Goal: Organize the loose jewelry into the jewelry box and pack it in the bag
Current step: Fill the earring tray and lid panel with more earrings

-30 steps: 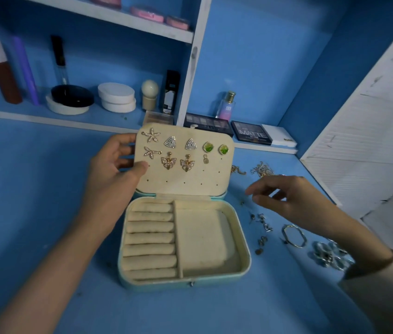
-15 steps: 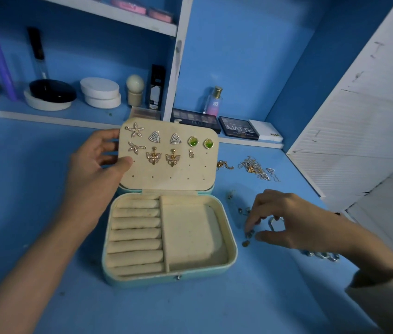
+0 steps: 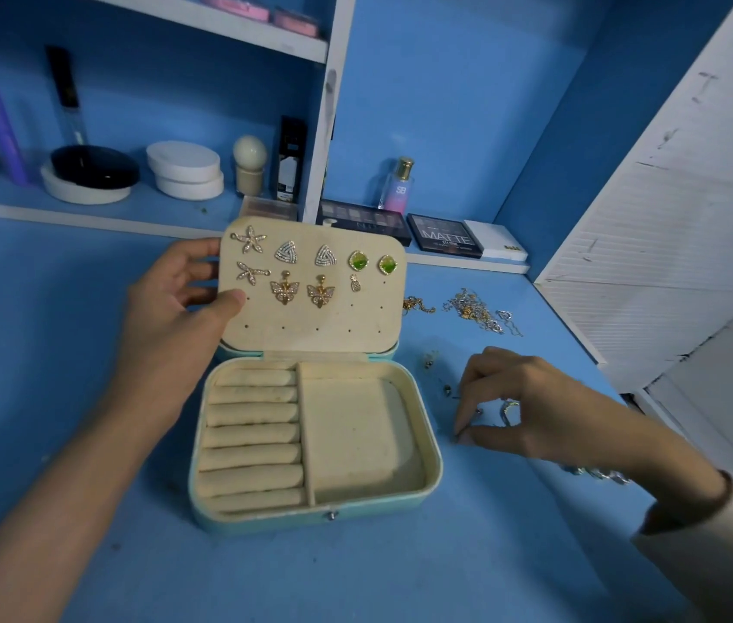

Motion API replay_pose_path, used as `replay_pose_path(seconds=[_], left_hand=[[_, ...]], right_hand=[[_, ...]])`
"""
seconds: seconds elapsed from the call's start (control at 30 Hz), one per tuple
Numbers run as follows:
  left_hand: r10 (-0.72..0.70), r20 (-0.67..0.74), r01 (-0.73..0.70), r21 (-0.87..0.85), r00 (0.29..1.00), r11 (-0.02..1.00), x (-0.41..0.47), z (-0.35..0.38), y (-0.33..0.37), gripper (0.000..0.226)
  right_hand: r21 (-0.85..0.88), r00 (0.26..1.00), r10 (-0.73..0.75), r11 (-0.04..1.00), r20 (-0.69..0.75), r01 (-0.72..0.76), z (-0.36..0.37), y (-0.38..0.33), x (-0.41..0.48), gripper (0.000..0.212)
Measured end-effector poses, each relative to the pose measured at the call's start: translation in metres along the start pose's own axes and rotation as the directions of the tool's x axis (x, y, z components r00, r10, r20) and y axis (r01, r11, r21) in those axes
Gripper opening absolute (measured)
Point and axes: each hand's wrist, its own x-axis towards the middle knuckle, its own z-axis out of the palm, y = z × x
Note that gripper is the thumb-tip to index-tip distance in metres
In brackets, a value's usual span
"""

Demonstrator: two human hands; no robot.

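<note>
Blue tabletop (image 3: 63, 353) fills your view, with shelves (image 3: 203, 204) of cosmetics at 12 o'clock and a white louvred door (image 3: 670, 240) at 3 o'clock. At the centre the jewelry box (image 3: 434, 447) lies open, its lid (image 3: 310, 328) upright and studded with earrings (image 3: 322, 294). Your left hand (image 3: 176, 317) pinches the lid's 9 o'clock edge, thumb in front. Your right hand (image 3: 531, 406), at 3 o'clock of the box, curls down with thumb and fingertips together among small loose pieces (image 3: 448, 389); whether it holds one, you cannot tell. Tangled chains (image 3: 477, 308) lie at 2 o'clock.

My left hand (image 3: 176, 308) is up, thumb in front, fingers behind, holding the lid (image 3: 310, 328). My right hand (image 3: 535, 411) is low, fingers curled, thumb and fingertip pinched together.
</note>
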Motion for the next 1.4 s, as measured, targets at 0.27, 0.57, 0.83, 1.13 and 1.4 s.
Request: replay_pose_path(seconds=[0.27,0.57,0.83,1.13,1.4], left_hand=[[0.013,0.004,-0.013,-0.008,1.0,1.0,-0.002,0.0,0.002,0.046],[0.002,0.005,-0.002,-0.006,1.0,1.0,-0.001,0.0,0.002,0.045],[0.003,0.014,-0.004,0.002,1.0,1.0,-0.002,-0.001,0.002,0.045],[-0.003,0.012,0.003,-0.01,1.0,1.0,-0.001,-0.002,0.002,0.045],[0.002,0.016,-0.002,-0.007,1.0,1.0,-0.002,-0.002,0.003,0.046]], right_hand=[[0.454,0.955,0.171,0.89,-0.244,-0.043,-0.01,-0.007,0.015,0.016],[0.613,0.935,0.251,0.788,-0.252,-0.046,-0.006,-0.02,0.051,0.02],[0.496,0.866,0.329,0.861,-0.375,-0.112,-0.004,-0.021,0.075,0.005],[0.396,0.853,0.32,0.906,-0.413,-0.148,-0.005,-0.019,0.084,0.007],[0.406,0.835,0.345,0.899,-0.429,-0.163,-0.007,-0.022,0.088,0.005]])
